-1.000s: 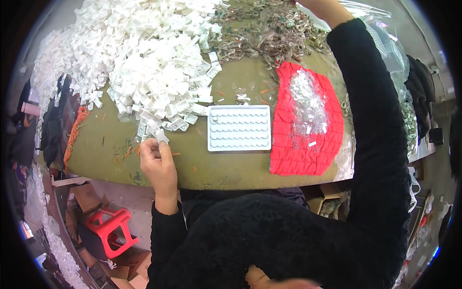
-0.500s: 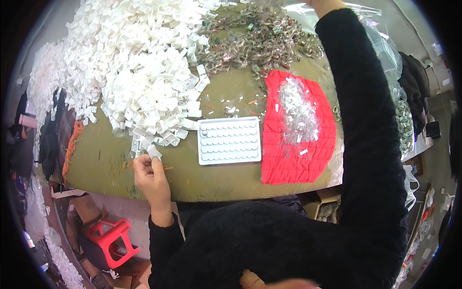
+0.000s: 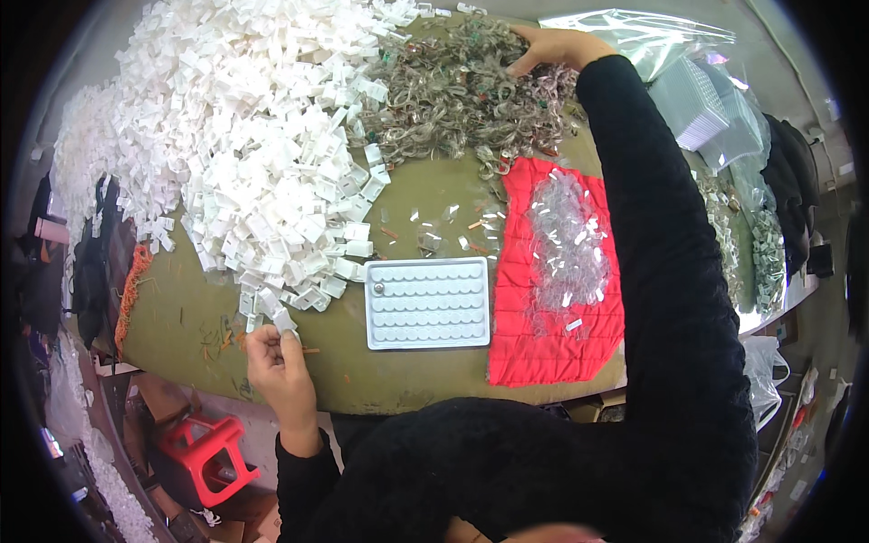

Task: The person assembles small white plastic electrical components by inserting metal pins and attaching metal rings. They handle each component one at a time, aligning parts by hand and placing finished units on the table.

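Observation:
My left hand [image 3: 282, 369] pinches a small white plastic piece [image 3: 284, 320] at the near edge of a large heap of similar white pieces [image 3: 281, 172]. Stretched far forward, my right hand [image 3: 559, 49] touches the far right of a tangled pile of clear, greyish looped strips [image 3: 453, 100]. Its thumb and forefinger are spread, and its other fingers are partly hidden. Between my arms lies a white tray [image 3: 428, 343] with scalloped rows and one small round metallic thing [image 3: 378, 289] at its upper left.
A red quilted cloth [image 3: 552, 359] right of the tray bears clear plastic bits [image 3: 568, 240]. Stacked clear trays [image 3: 692, 104] and plastic film [image 3: 634, 32] lie far right. Orange scraps [image 3: 217, 342] dot the green table [image 3: 407, 385]. Below left stands a red stool [image 3: 215, 462].
My right hand has come from the top edge of view onto the pile of strips. The table sits lower in the picture. My left hand still pinches the white piece.

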### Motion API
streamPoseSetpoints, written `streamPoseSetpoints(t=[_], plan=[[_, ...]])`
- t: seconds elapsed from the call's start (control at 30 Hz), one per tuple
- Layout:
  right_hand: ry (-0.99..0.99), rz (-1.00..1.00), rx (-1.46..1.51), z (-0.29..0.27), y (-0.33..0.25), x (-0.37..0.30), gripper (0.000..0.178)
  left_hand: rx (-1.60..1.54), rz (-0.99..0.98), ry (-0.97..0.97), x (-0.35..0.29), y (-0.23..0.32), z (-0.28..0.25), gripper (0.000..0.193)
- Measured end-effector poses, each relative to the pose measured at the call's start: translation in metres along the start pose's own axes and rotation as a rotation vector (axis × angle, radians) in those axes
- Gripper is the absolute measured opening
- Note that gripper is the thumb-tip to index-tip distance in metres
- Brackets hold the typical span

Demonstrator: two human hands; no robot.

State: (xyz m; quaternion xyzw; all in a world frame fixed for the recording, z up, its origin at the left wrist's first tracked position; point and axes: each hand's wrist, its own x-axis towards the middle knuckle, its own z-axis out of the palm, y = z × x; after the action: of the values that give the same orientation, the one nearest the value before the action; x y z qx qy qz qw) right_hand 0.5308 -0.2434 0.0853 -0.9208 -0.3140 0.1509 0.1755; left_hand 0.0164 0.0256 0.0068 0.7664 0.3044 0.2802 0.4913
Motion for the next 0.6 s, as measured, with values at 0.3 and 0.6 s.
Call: streamPoseSetpoints(t=[0.3, 0.6], plan=[[0.394, -0.023, -0.199, 0.038, -0.008, 0.015, 0.067, 0.015, 0.04, 0.027, 0.002, -0.001, 0.003, 0.007], [0.394, -0.099, 0.294, -0.05, -0.099, -0.065, 0.026, 0.0, 0.089, 0.042, 0.004, -0.001, 0.004, 0.009]])
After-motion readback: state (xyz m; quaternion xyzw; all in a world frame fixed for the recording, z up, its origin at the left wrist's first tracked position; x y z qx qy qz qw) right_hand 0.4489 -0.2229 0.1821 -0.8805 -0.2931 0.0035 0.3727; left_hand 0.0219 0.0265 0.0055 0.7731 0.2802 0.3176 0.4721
